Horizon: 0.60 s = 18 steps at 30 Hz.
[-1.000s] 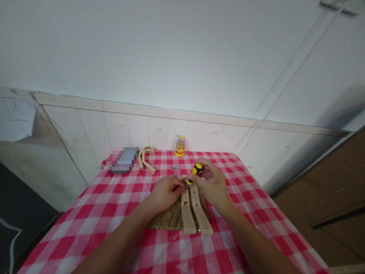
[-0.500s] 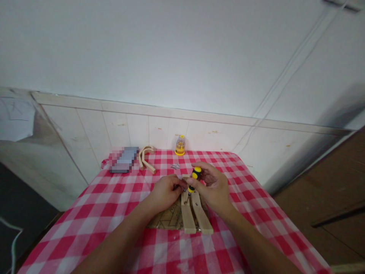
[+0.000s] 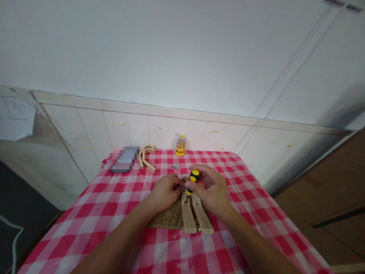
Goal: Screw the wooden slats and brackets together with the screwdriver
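Note:
My right hand (image 3: pixel 211 188) is closed round a short yellow-and-black screwdriver (image 3: pixel 193 180), held nearly upright with its tip down on the left of two pale wooden slats (image 3: pixel 188 215). The slats lie side by side over a patterned brown board (image 3: pixel 167 217) on the red-and-white checked tablecloth (image 3: pixel 108 213). My left hand (image 3: pixel 166 191) has its fingers pinched together right beside the screwdriver tip at the slat's far end. What those fingers pinch is too small to make out.
Near the back edge of the table lie curved wooden pieces (image 3: pixel 146 158), a blurred grey object (image 3: pixel 123 160), a few small metal screws (image 3: pixel 175 166) and a yellow-based clear bit holder (image 3: pixel 180 145). A white panelled wall stands just behind. The floor drops away on both sides.
The screwdriver has swung from a slant to nearly upright and shifted slightly left, its tip coming down onto the left slat. My left hand has stayed pinched at the same spot.

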Available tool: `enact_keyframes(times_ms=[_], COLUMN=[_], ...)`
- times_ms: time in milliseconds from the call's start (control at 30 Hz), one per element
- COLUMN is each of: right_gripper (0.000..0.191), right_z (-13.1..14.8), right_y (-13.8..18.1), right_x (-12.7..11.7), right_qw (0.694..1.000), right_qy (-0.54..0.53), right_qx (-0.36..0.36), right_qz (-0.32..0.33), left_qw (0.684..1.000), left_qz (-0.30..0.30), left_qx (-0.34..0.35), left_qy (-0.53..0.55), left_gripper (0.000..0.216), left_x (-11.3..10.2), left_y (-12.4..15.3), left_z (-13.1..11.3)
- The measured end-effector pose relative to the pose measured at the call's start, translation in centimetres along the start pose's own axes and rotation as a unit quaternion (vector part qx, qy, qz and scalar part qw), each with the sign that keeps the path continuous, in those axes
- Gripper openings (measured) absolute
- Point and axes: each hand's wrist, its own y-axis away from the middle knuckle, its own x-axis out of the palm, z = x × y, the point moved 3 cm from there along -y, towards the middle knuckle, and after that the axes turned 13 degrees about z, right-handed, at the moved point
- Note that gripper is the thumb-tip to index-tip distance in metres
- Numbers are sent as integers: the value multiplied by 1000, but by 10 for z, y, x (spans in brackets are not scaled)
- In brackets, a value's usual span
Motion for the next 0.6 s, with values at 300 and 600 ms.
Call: enact_keyframes(times_ms=[300,600], right_gripper=[33,43], right_z=[12,8], right_y=[-2,-5], right_x=[-2,-3], right_qw=[999,999], right_qy=[25,32], right_qx=[-15,23], right_qz=[21,0], left_qw=[1000,1000], left_qz=[6,-10], left_qx=[6,2], left_qy=[23,17], left_gripper=[24,21], left_x=[1,1], left_y=[0,0], left_z=[0,2])
